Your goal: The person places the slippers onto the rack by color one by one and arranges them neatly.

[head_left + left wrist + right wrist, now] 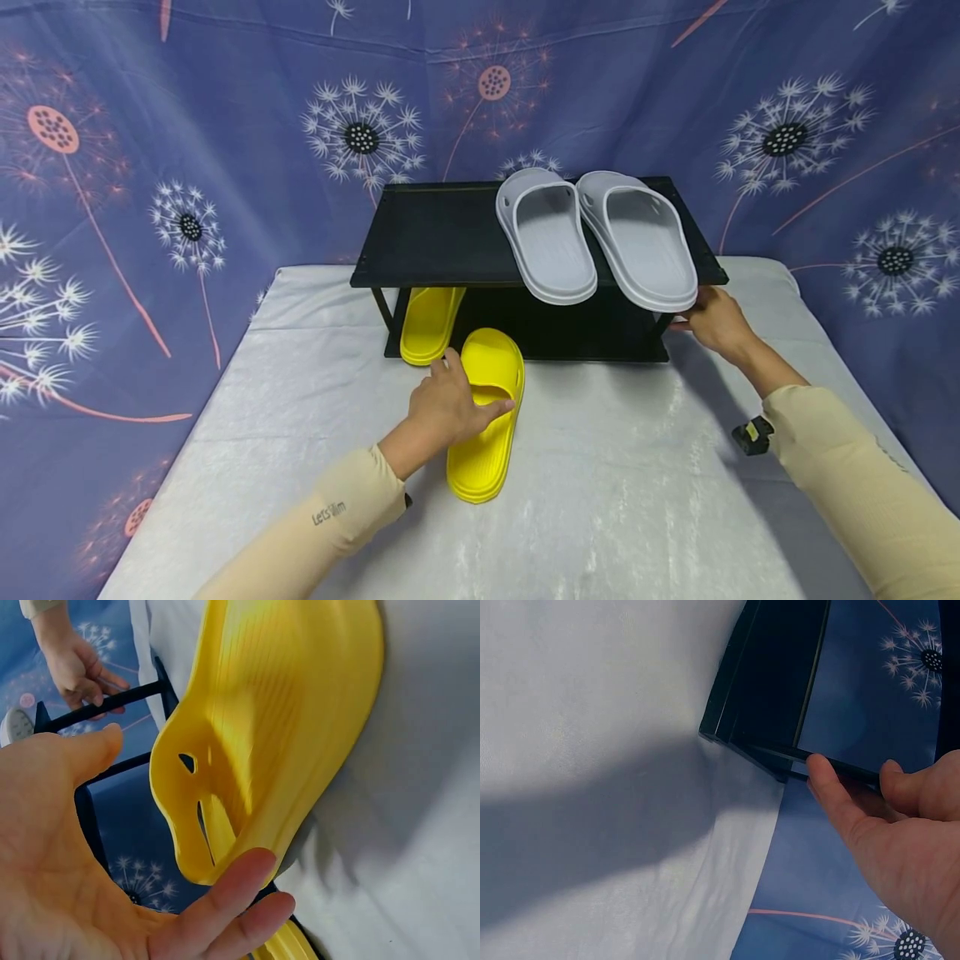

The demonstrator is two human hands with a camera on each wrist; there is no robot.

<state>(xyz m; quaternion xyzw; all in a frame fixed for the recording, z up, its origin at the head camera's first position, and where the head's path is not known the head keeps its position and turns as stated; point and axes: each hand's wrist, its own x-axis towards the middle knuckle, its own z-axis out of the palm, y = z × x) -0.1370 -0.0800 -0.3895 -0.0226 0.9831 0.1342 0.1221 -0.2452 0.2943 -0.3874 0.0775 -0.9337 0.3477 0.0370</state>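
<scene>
A yellow slipper [486, 450] lies on the pale cloth in front of a black two-tier shoe rack [435, 233]. My left hand [446, 404] is at its left side, thumb and fingers spread apart; in the left wrist view the fingertips [251, 874] overlap the slipper's edge, and whether they touch is unclear. Another yellow slipper [429, 325] sits on the lower tier at the left, partly hidden by the top board. My right hand [720, 321] grips the rack's right side; in the right wrist view its thumb and fingers pinch a thin black side bar [847, 769].
Two light grey clogs [551, 242] stand side by side on the right of the top tier, their near ends overhanging its front edge. Pale cloth [600, 483] covers the table. Behind hangs a blue curtain [247, 108] with a dandelion print.
</scene>
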